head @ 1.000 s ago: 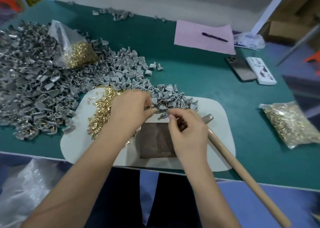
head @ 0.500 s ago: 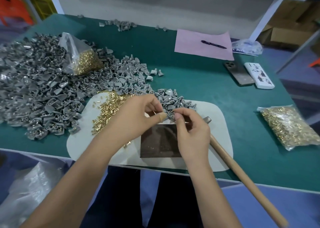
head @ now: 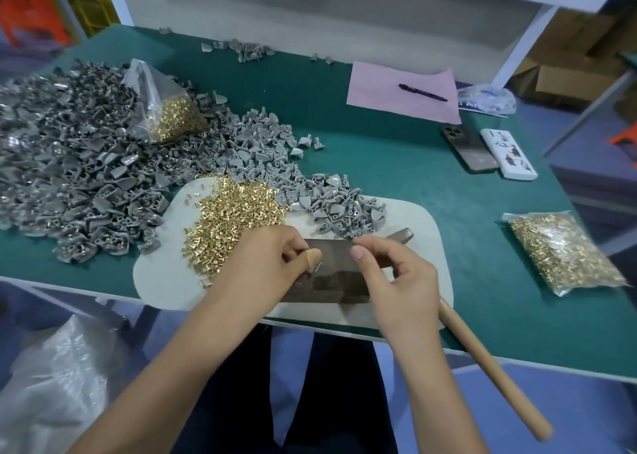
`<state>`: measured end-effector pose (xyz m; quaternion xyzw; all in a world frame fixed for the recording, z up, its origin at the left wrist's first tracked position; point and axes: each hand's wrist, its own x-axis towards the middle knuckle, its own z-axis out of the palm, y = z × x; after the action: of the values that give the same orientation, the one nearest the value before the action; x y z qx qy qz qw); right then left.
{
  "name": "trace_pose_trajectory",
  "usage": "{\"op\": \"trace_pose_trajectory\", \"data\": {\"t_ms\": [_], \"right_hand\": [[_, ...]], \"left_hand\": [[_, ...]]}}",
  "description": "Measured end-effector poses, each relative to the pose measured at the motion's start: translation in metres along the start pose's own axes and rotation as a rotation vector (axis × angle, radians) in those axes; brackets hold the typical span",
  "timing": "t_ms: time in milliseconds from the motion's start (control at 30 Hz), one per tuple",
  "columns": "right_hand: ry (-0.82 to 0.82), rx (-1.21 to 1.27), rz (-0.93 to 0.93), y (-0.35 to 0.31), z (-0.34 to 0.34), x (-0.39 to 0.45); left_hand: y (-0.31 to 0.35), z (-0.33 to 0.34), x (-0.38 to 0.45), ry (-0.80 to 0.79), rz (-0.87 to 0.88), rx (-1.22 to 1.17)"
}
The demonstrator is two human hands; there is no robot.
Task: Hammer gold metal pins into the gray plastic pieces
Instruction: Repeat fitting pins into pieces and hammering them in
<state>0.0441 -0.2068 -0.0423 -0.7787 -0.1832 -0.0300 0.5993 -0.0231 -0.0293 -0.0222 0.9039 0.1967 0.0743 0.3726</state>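
Leftmost, a large heap of gray plastic pieces is lying on the green table, with an opened bag of pins sitting on top of it. Next, loose gold metal pins are spreading over the white mat, touching a smaller cluster of gray pieces along the mat's far edge. Your left hand is curling over the dark block, thumb and fingers pinching a small item that cannot be resolved. Your right hand is hovering just beside it, fingers bent and thumb extended; whether it is holding anything cannot be told. Behind and under that hand, the hammer is lying on the mat, handle overhanging the table edge. Further right, a sealed bag of pins is resting near the table's edge.
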Motion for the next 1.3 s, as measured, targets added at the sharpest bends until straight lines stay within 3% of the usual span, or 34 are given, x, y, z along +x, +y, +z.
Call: {"op": "trace_pose_trajectory", "data": {"t_ms": [200, 500, 600, 967, 1300], "right_hand": [[-0.096, -0.066, -0.003, 0.001, 0.0, 0.0], [-0.244, -0.305, -0.215, -0.014, 0.023, 0.002], [-0.259, -0.455, -0.262, -0.017, 0.025, 0.003], [-0.249, -0.62, -0.314, -0.021, 0.018, 0.007], [-0.276, -0.541, -0.296, -0.017, 0.019, 0.008]], "left_hand": [[-0.009, -0.004, -0.021, 0.024, 0.063, -0.073], [-0.009, -0.006, -0.024, -0.008, 0.152, -0.042], [-0.01, -0.004, -0.024, 0.015, 0.185, 0.006], [-0.011, 0.003, -0.025, 0.103, 0.22, 0.067], [-0.017, 0.007, -0.018, 0.116, 0.209, -0.001]]}}
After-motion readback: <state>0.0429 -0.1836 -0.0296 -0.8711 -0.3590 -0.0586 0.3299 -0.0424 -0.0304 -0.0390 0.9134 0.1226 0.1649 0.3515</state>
